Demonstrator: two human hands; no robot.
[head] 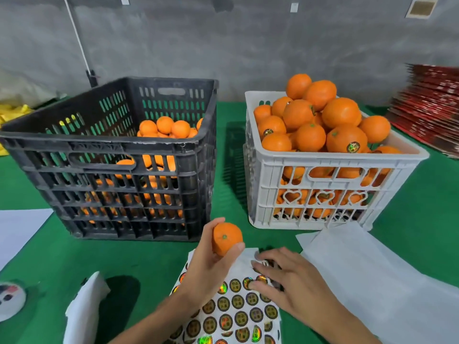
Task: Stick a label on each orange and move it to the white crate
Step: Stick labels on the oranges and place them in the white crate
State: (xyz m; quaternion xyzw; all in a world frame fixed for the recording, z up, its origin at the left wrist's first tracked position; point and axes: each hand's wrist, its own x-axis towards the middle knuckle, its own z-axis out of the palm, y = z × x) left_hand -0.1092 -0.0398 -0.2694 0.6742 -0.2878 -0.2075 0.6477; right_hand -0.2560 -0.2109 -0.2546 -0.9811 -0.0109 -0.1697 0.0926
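Note:
My left hand (211, 266) grips an orange (226, 238) above the label sheet (233, 316), stem end facing me. No label shows on that orange. My right hand (285, 279) lies on the sheet's upper part, fingertips on the round shiny labels (248, 283). The sheet holds several dark gold-printed stickers. The white crate (323, 184) at the right is heaped with oranges (340, 112); some carry labels. The black crate (119, 155) at the left holds oranges (164, 127) low inside it.
Everything sits on a green table cloth (49, 256). White backing papers (372, 276) lie at the right, more white sheets (17, 229) at the left, and a crumpled one (84, 309) near me. Red flat boxes (432, 108) are stacked far right. A round object (10, 299) lies at the lower left.

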